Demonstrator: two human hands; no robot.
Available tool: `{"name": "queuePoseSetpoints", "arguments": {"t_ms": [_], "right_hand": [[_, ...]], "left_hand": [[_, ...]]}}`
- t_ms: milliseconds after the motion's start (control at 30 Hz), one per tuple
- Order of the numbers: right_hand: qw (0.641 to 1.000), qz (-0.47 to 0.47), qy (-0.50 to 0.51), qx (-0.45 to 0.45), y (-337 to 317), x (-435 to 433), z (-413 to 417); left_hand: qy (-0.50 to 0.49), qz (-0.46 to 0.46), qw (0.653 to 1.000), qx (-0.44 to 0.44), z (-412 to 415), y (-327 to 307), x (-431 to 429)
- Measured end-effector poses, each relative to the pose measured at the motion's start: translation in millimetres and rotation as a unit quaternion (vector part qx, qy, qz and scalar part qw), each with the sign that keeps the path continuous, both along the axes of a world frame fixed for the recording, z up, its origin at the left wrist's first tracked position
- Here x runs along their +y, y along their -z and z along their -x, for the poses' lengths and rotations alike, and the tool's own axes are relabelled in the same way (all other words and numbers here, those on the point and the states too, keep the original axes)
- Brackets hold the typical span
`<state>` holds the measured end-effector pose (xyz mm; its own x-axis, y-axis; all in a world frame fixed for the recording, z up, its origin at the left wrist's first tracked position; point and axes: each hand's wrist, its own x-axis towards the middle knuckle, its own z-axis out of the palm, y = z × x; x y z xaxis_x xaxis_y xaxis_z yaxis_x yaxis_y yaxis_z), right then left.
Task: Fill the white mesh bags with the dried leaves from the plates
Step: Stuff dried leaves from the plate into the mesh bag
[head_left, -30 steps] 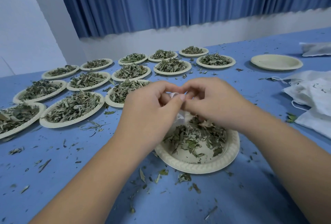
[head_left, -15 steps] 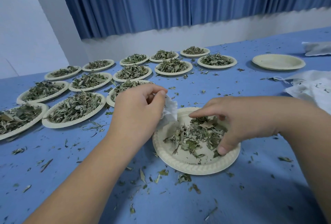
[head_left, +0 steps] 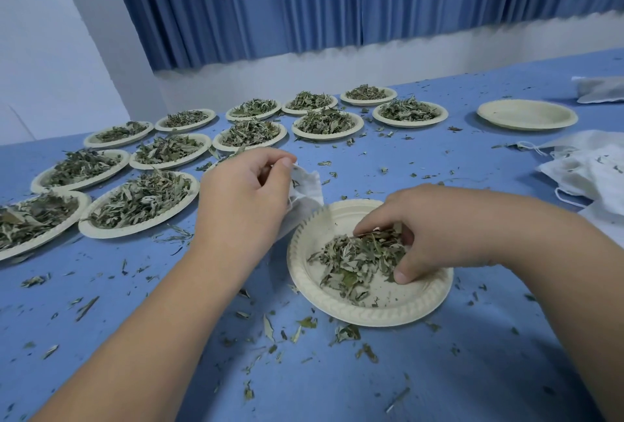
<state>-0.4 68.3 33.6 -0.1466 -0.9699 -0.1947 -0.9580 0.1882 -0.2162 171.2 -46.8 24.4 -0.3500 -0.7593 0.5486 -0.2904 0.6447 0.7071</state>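
Mesh bag (head_left: 305, 190), white, pinched at its rim between thumb and curled fingers of the left hand (head_left: 243, 205), hanging at the far-left edge of the near paper plate (head_left: 371, 315). Right hand (head_left: 432, 232) curled over the dried leaves (head_left: 351, 261) on that plate, fingers and thumb closed round a clump. Rows of leaf-filled plates (head_left: 141, 200) lie behind at left on the blue surface (head_left: 337, 388); spare bags (head_left: 594, 168) at right edge.

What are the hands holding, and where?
Left hand pinches the white mesh bag at its top edge; right hand grips dried leaves on the plate.
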Motion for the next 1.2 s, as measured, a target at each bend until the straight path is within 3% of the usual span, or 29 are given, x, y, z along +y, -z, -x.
{"name": "queuePoseSetpoints", "arguments": {"t_ms": [633,733,933,1200], "right_hand": [[0.997,0.049,-0.03,0.048,5.3,-4.8,-18.0],[0.999,0.048,-0.01,0.001,5.9,-3.9,-13.8],[0.981,0.071,0.043,-0.175,-6.7,4.9,0.9],[0.973,0.12,0.074,-0.183,-12.7,4.8,-8.3]], "left_hand": [[-0.029,0.097,0.995,0.0,-4.8,2.0,-3.4],[-0.032,0.103,0.994,-0.005,-3.5,2.4,-2.6],[-0.014,0.093,0.995,-0.022,-0.3,3.2,2.4],[0.054,0.058,0.995,-0.061,9.0,7.5,16.2]]}}
